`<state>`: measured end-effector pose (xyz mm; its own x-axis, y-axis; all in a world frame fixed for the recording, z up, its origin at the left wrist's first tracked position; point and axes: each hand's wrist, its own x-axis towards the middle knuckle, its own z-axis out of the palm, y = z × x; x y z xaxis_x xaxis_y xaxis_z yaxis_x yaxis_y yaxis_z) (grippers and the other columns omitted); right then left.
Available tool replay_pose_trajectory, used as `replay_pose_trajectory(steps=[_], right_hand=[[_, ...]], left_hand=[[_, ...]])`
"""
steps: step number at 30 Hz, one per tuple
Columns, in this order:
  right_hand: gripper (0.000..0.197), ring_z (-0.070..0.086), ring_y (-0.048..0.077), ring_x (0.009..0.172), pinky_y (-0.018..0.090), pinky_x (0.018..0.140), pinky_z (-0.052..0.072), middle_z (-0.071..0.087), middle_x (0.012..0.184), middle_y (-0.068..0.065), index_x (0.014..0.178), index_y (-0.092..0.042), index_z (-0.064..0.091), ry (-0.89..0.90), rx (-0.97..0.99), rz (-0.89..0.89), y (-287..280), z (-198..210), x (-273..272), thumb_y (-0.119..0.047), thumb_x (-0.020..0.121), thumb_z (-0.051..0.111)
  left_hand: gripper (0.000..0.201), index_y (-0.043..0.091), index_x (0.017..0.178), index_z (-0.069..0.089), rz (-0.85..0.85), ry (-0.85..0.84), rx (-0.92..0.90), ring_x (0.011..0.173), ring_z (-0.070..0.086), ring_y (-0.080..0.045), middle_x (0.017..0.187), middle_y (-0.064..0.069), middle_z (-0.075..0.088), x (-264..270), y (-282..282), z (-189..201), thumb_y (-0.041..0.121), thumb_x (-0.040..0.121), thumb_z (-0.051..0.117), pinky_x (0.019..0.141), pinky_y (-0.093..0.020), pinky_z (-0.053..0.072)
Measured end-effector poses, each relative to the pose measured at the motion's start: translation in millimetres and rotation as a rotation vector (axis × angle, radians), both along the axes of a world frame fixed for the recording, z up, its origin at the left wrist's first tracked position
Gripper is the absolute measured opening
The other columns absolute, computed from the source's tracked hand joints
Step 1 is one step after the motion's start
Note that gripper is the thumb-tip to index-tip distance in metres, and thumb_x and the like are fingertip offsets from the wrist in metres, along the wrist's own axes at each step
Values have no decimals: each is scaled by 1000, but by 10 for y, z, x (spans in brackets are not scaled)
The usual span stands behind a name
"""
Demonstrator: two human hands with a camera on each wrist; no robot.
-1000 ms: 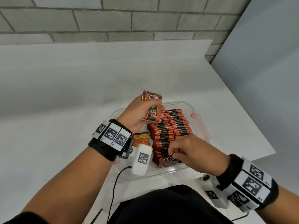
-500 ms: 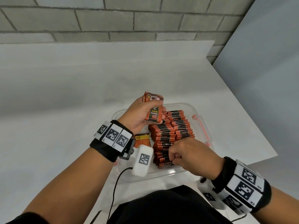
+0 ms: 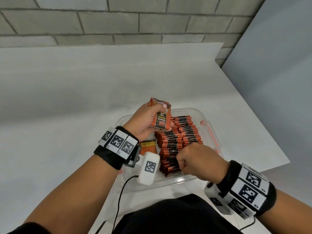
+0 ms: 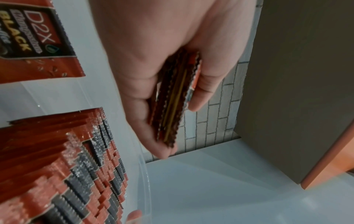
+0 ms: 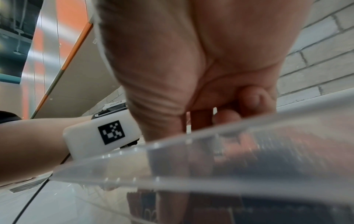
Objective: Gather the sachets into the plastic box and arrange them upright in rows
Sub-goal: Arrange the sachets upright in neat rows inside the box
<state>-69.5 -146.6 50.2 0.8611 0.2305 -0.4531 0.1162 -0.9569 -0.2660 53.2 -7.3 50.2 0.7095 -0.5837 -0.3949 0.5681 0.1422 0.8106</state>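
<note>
So the clear plastic box (image 3: 190, 180) sits right at the near edge of the white table (image 3: 67, 115), basically against the person's lap. Its near wall is the first thing you hit, and the right hand (image 3: 197, 159) is curled over it, fingers tucked down into the near end of the sachet rows (image 3: 177, 141). Looks like it's pinching a couple of the upright ones there, but the fingertips are buried, so I can't tell exactly how many.

The rows run near to far and fill the middle and right of the box, standing on edge. The left strip inside is looser, with one sachet lying flat (image 3: 148, 146) on the bottom.

Further back, the left hand (image 3: 145, 120) is raised above the far-left corner, thumb and fingers clamped on a small stack of sachets (image 3: 160, 118), held off the rows.

Orange latch (image 3: 211, 132) on the right wall. Beyond the box the table is open all the way to the brick wall (image 3: 152, 22).
</note>
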Motion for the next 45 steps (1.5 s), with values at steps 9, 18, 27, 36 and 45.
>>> replay_pose_trajectory(steps=[9, 18, 27, 36, 45], right_hand=[[18, 52, -1, 59, 15, 58, 39, 56, 67, -16, 90, -24, 69, 7, 213, -166, -132, 145, 48, -34, 78, 76], [28, 63, 10, 67, 25, 58, 49, 69, 81, -2, 105, -25, 57, -244, 776, -804, -243, 357, 228, -35, 81, 69], [25, 67, 15, 75, 29, 66, 54, 69, 91, 9, 104, -21, 68, -271, 964, -823, -274, 392, 236, -3, 91, 55], [14, 66, 17, 63, 24, 50, 54, 69, 82, 9, 98, -10, 59, -128, 1297, -990, -363, 308, 140, 0, 90, 55], [25, 63, 7, 86, 16, 72, 47, 67, 94, -13, 106, -31, 66, -133, 449, -223, -701, 317, -153, -12, 94, 54]], left_hand=[[22, 5, 113, 55, -11, -24, 25, 71, 68, -21, 86, -12, 67, 15, -23, -30, 5, 91, 56, 63, -38, 58], [28, 2, 110, 61, -210, -133, -165, 85, 68, -25, 98, -15, 68, -118, -103, 44, 4, 82, 62, 68, -33, 57], [25, -2, 113, 53, -266, -48, -89, 67, 65, -27, 94, -27, 61, -154, -133, 47, -1, 88, 53, 58, -38, 57], [28, -2, 113, 57, -172, -137, -102, 82, 65, -28, 101, -19, 66, -147, -159, 16, -8, 86, 54, 63, -36, 56], [21, 8, 108, 59, -27, -22, -74, 63, 61, -21, 80, -12, 66, -35, -68, 54, 16, 88, 58, 58, -32, 55]])
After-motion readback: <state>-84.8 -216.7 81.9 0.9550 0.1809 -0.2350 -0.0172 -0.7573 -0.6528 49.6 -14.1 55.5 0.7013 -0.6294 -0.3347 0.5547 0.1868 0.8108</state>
